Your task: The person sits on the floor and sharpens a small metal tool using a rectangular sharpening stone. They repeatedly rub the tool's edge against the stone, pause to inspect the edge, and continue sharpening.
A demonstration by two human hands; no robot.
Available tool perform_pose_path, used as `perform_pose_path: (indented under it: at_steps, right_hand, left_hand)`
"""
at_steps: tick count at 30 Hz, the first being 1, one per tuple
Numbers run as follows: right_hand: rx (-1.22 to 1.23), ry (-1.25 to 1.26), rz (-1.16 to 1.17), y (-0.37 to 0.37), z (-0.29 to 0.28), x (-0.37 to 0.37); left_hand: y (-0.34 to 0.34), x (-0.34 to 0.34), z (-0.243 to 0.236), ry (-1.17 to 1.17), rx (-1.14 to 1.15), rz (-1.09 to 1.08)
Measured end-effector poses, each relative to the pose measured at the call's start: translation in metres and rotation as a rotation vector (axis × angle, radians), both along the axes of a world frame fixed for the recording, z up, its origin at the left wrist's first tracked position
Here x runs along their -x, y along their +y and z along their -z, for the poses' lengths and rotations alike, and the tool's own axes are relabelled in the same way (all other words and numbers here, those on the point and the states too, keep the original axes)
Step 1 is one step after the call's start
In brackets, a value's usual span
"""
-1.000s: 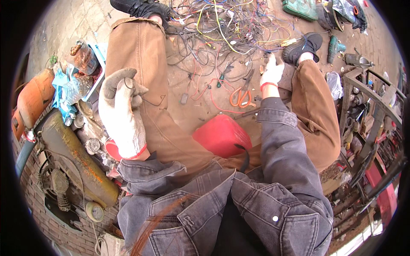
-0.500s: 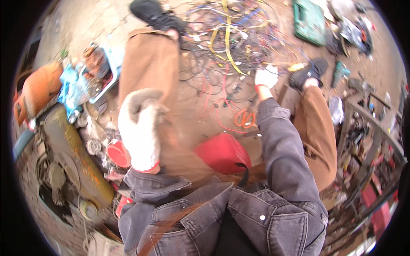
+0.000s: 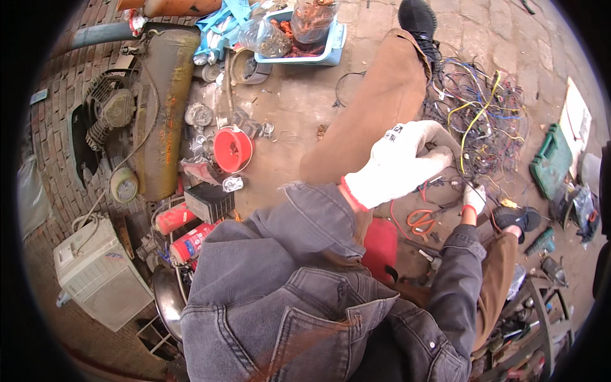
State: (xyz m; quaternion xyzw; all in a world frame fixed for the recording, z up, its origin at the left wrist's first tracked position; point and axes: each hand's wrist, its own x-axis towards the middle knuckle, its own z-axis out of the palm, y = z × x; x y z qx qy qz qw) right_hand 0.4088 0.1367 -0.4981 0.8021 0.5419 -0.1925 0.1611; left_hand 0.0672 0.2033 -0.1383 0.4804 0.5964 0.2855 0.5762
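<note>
Matt knitted cloth over left hand (image 3: pixel 398 162) and right hand (image 3: pixel 473 198); smooth plastic sheathing on tangled wires (image 3: pixel 485 118); faded, matt denim for jacket (image 3: pixel 254 267); glossy plastic in red bucket (image 3: pixel 222 156); rough, rust-streaked metal along yellow cylinder (image 3: pixel 167 108); coarse, dull brickwork (image 3: pixel 57 159).

Left hand (image 3: pixel 398 162): white-gloved, fingers curled, beside the brown trouser leg (image 3: pixel 375 105) (whether it grips a wire is unclear).
Right hand (image 3: pixel 473 198): gloved, lower, at the near edge of the wire tangle (image 3: pixel 487 121).
Scissors (image 3: pixel 421 221): orange-handled, on the ground near the right hand.
Left side: red bucket (image 3: pixel 221 145), light blue tub (image 3: pixel 321 59), rusty yellowish cylinder (image 3: pixel 167 108).
Far right: green case (image 3: pixel 552 162).
</note>
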Motion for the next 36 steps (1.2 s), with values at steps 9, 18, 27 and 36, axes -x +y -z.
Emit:
perform_pose_path:
  at_steps: [9, 18, 27, 36]
  right_hand:
    - [-0.461, 0.871, 1.151, -0.117, -0.109, 0.030]
    - [-1.345, 0.891, 1.045, -0.159, -0.279, 0.064]
    - [-1.168, 1.121, 0.955, -0.222, -0.327, 0.091]
    - [-1.287, 1.067, 0.975, -0.236, -0.308, 0.084]
  left_hand:
    - [-0.015, -0.016, 0.010, 0.188, -0.314, -0.019]
    - [-0.153, -0.044, 0.006, -0.275, -0.065, -0.079]
    - [-0.234, -0.069, -0.065, -0.341, -0.129, 0.263]
    - [-0.268, -0.082, -0.078, -0.314, -0.144, 0.462]
